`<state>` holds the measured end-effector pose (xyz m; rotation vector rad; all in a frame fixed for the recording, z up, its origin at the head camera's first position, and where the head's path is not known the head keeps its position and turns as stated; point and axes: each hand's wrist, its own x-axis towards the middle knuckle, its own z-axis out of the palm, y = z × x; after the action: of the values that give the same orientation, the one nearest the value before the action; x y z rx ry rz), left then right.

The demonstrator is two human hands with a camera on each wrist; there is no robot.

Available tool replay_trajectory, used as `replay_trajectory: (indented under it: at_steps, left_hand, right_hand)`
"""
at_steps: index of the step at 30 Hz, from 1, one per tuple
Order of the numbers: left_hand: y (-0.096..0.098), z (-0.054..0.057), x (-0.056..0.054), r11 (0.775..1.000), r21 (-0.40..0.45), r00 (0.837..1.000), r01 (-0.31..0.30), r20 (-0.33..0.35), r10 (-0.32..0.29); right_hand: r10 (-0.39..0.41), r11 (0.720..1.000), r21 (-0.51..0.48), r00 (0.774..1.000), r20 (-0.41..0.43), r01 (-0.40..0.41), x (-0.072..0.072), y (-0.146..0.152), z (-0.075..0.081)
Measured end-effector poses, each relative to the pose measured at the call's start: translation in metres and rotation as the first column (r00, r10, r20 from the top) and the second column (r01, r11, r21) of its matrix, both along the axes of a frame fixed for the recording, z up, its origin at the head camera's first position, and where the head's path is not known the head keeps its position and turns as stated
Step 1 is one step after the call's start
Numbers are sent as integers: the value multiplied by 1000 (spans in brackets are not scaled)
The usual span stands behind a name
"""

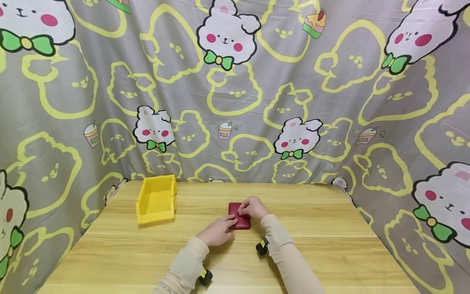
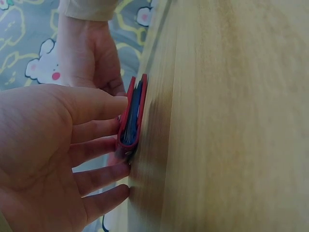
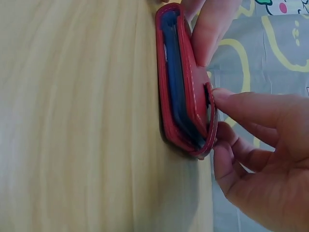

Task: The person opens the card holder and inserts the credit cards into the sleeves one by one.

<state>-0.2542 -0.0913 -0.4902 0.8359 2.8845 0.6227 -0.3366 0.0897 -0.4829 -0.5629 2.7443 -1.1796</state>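
Note:
A dark red card holder (image 1: pixel 241 222) lies flat on the wooden table, its stitched covers folded over a stack of dark blue and clear sleeves (image 3: pixel 179 82). My left hand (image 1: pixel 218 230) rests at its near left side; in the left wrist view the thumb touches the upper cover and the fingers extend, fairly straight, along the spine. Bent over the far right part, my right hand (image 1: pixel 254 207) pinches the short closing strap (image 3: pixel 211 116) between thumb and fingers. The strap curves up round the holder's edge, its tip near the upper cover.
A yellow open-fronted bin (image 1: pixel 156 200) stands at the table's back left. The wooden table (image 1: pixel 330 245) reaches back to a grey patterned curtain (image 1: pixel 242 102), which also hangs at both sides. Small black wrist cameras sit under both sleeves.

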Motion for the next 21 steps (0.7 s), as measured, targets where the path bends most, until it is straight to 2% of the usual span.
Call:
replay_trajectory:
  at_steps: [7, 12, 18, 21]
  left_hand:
    - [-1, 2, -2, 1000, 10, 1000, -4, 2, 3]
    - [-3, 3, -1, 1000, 10, 1000, 1, 21, -1]
    - [-8, 3, -3, 992, 120, 998, 27, 60, -35]
    - [-18, 12, -7, 982, 189, 996, 23, 82, -39]
  right_hand:
    - [-23, 1000, 0, 999, 24, 23, -5, 1, -3]
    - [-5, 1000, -19, 999, 43, 6, -5, 3, -6]
    - [111, 994, -20, 994, -13, -111, -7, 15, -6]
    - [135, 991, 15, 988, -77, -134, -9, 27, 3]
